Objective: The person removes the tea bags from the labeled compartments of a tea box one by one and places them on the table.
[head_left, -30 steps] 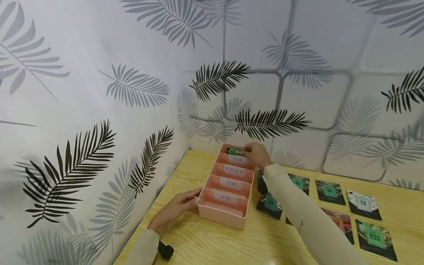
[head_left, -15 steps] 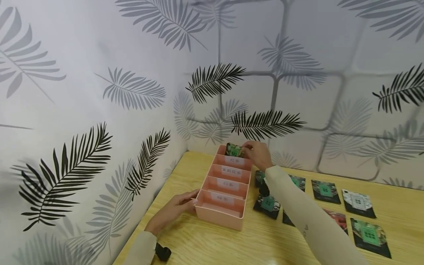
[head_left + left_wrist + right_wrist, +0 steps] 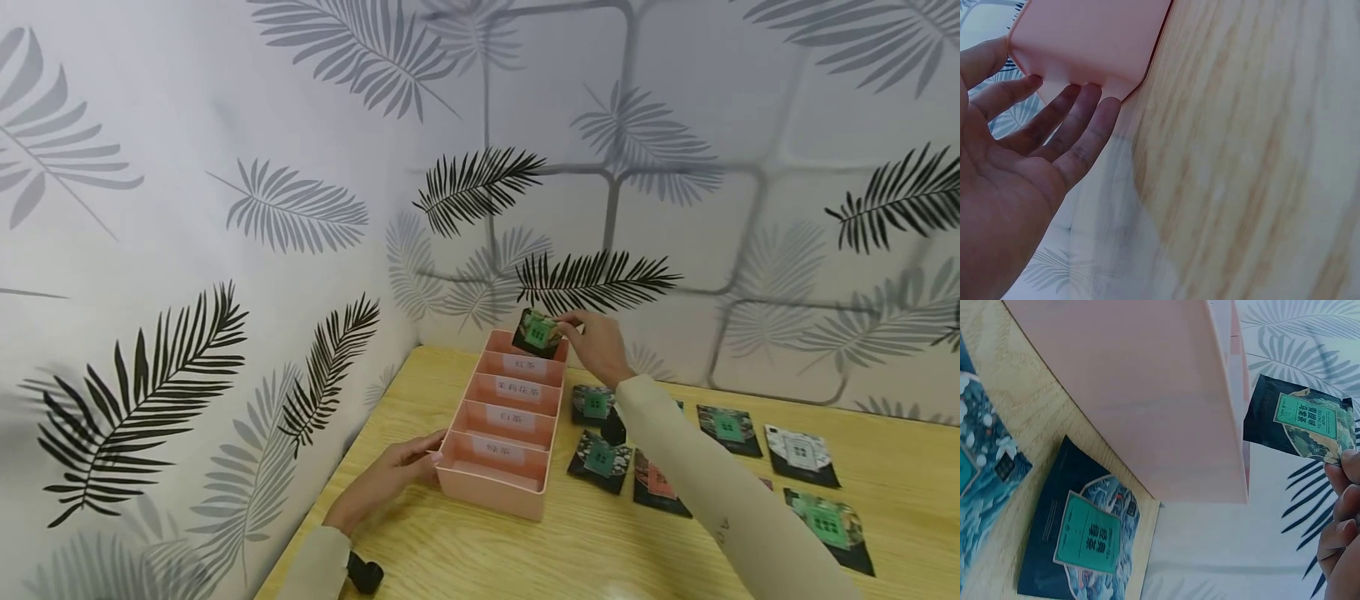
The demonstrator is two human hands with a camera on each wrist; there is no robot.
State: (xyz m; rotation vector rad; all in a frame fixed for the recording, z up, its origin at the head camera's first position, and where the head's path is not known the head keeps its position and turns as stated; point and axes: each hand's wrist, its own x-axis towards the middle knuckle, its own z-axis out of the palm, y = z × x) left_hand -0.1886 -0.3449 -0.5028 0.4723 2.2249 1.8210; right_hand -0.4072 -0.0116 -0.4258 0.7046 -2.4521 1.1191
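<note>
My right hand (image 3: pixel 600 346) pinches a green-and-black tea bag (image 3: pixel 536 332) by its corner, above the far compartment of a pink divided box (image 3: pixel 491 492). In the right wrist view the tea bag (image 3: pixel 1300 419) shows a green label with printed characters, beyond the box's rim. The box has several compartments in a row, and white labels with characters mark its dividers. My left hand (image 3: pixel 393 479) touches the near left corner of the box. In the left wrist view the left hand's fingertips (image 3: pixel 1107 109) rest along the outer wall, fingers nearly straight.
Several tea bags lie on the wooden table right of the box, among them a dark green one (image 3: pixel 600 460), a white one (image 3: pixel 799 454) and a green one (image 3: pixel 828 527). Some are partly covered by the right sleeve (image 3: pixel 697 467). Leaf-patterned walls (image 3: pixel 465 100) stand behind and left.
My right hand has lifted the tea bag up out of the far compartment. The left hand has stayed at the box's corner. The whole view has shifted slightly.
</note>
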